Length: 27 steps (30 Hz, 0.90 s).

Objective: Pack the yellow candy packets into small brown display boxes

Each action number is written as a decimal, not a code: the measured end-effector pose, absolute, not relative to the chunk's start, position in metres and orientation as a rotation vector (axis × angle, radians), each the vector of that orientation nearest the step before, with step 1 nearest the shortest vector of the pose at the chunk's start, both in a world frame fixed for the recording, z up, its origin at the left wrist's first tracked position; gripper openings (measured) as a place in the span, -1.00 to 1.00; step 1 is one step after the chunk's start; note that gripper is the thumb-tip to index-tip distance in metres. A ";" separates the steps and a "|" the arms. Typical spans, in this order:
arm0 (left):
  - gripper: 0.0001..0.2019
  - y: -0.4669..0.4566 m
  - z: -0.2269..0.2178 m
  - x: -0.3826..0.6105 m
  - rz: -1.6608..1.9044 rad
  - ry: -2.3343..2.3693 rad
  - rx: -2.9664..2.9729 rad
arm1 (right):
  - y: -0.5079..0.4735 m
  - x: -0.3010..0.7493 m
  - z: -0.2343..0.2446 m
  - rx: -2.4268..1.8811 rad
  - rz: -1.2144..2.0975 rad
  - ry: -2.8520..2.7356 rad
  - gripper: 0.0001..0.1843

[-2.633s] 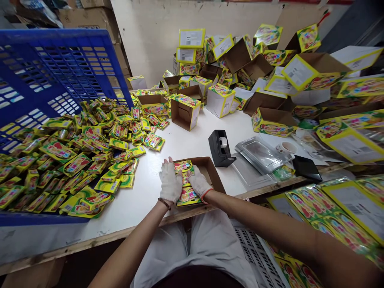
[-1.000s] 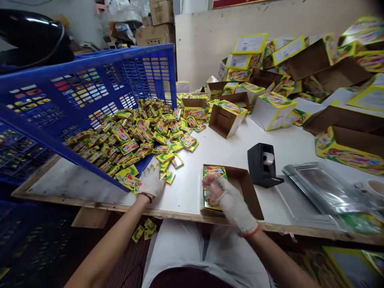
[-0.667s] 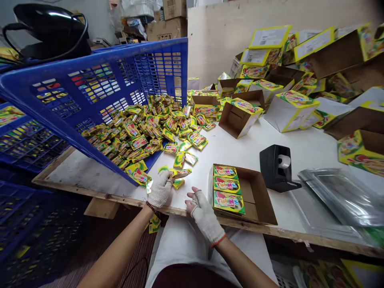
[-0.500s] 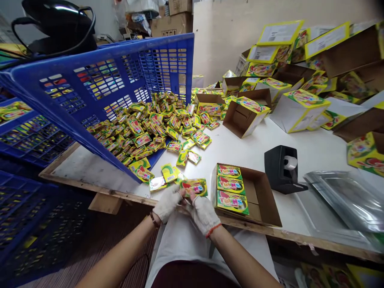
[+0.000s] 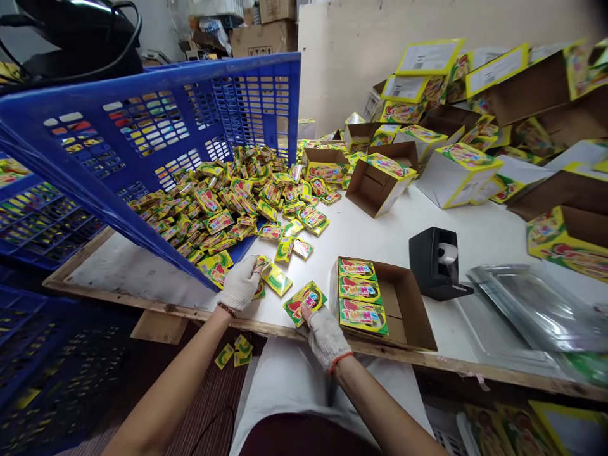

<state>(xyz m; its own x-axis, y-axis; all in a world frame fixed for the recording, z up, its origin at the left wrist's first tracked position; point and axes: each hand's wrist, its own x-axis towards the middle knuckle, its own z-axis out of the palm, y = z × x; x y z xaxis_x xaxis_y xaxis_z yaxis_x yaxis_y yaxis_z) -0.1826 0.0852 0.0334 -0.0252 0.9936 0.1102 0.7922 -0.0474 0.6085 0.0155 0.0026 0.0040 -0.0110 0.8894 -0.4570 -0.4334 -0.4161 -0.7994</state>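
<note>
My right hand (image 5: 327, 339), in a white knit glove with an orange cuff, is closed on a flat green-and-yellow TWINS packet (image 5: 304, 304) at the table edge. My left hand (image 5: 240, 282), gloved alike, pinches a small yellow packet (image 5: 260, 262) beside the heap. Just right of its fingers lies a loose yellow-green packet (image 5: 277, 280). An open cardboard box (image 5: 412, 310) stands right of my right hand. Three TWINS packs (image 5: 360, 290) form a column along its left side, and brown cardboard shows in the rest.
A tipped blue crate (image 5: 156, 82) spills a heap of small packets (image 5: 221, 202) onto the white table (image 5: 351, 231). To the right are a black tape dispenser (image 5: 434, 263), clear plastic trays (image 5: 522, 304) and piled display boxes (image 5: 463, 171). Several packets (image 5: 235, 352) lie on the floor.
My hands have come apart: the left has moved left to the loose packets, while the right keeps the TWINS packet, now tilted. Packets on the floor are now visible. The view has shifted slightly.
</note>
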 end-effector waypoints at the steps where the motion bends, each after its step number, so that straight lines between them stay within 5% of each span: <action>1: -0.77 0.078 0.034 -0.179 0.891 1.836 1.751 | 0.003 0.016 0.007 -1.188 1.671 -0.473 -0.39; 7: -0.45 0.026 0.027 -0.131 1.386 1.102 0.595 | 0.007 0.012 0.022 -1.007 1.785 -0.129 -0.34; 14: -0.34 0.021 0.007 -0.133 1.446 1.220 0.520 | 0.007 0.020 0.022 -1.214 1.643 -0.616 -0.47; 21: -0.52 0.050 0.016 -0.171 1.191 1.444 1.296 | 0.017 0.043 0.054 -1.433 0.967 -1.883 -0.75; 27: -0.74 0.043 0.010 -0.149 0.906 1.367 1.502 | 0.033 0.030 0.014 -1.593 0.965 -1.929 -0.34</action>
<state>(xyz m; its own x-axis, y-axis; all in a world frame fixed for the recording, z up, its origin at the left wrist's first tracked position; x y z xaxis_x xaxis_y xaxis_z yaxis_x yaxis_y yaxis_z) -0.1492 0.0430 0.0097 0.1255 0.9910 -0.0458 0.3438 -0.0001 0.9391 0.0296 0.0330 0.0136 -0.2271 0.9700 -0.0863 0.6506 0.0851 -0.7546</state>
